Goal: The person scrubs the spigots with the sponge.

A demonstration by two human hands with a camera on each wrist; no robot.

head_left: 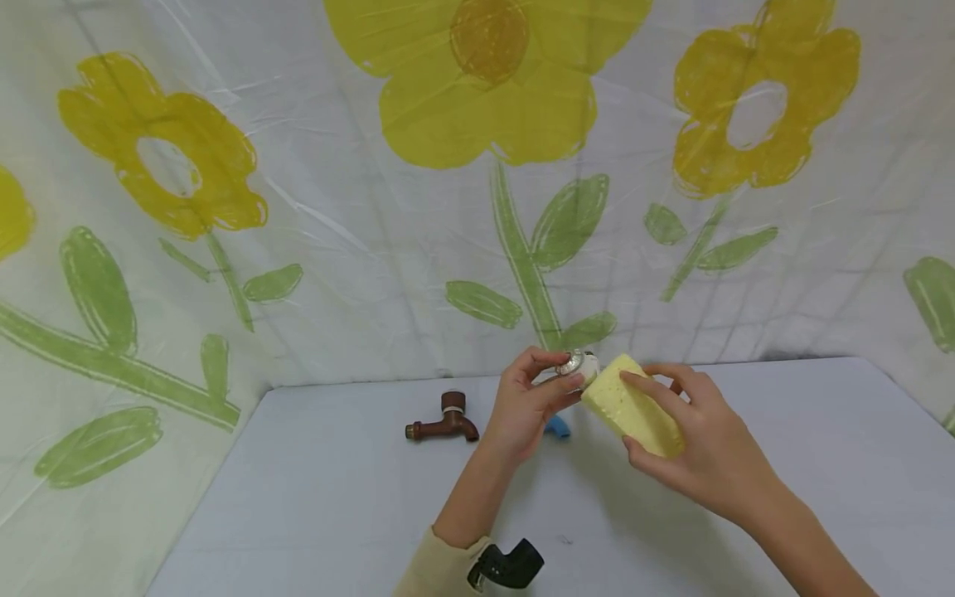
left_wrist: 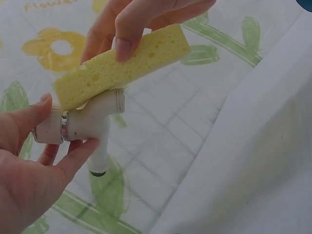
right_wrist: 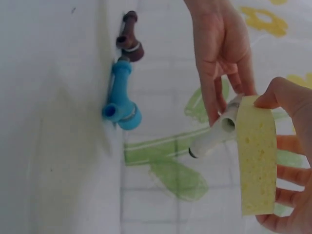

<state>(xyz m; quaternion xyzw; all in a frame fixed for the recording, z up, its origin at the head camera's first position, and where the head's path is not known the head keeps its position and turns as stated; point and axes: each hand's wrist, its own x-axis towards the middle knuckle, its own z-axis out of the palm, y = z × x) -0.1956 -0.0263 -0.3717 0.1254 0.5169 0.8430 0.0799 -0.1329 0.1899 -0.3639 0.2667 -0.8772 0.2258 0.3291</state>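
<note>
- While I follow the feeds from my seat, I have the left hand [head_left: 522, 406] curled round one end of a white faucet [left_wrist: 90, 122], raised above the table [head_left: 313, 497].
- I have the right hand [head_left: 705, 444] partly open, its thumb and fingers pinching a yellow sponge [head_left: 634, 406].
- In the left wrist view, the sponge's lower edge touches the top of the faucet's body, near the metal ring [left_wrist: 64, 126], and the spout [left_wrist: 99, 158] points down.
- I judge that wiping this faucet is under way and not finished: the sponge meets one side only, and a dark speck [left_wrist: 75, 132] shows on the body.
- I cannot tell how much of it is clean, since hand and sponge cover part of it.
- A brown faucet [head_left: 448, 424] and a blue faucet [right_wrist: 121, 92] lie near the table's back edge, just beside each other, with neither hand holding them; whether they have been wiped, I cannot tell.
- What seems left to me is the faucet's other sides and spout, then setting it down.
</note>
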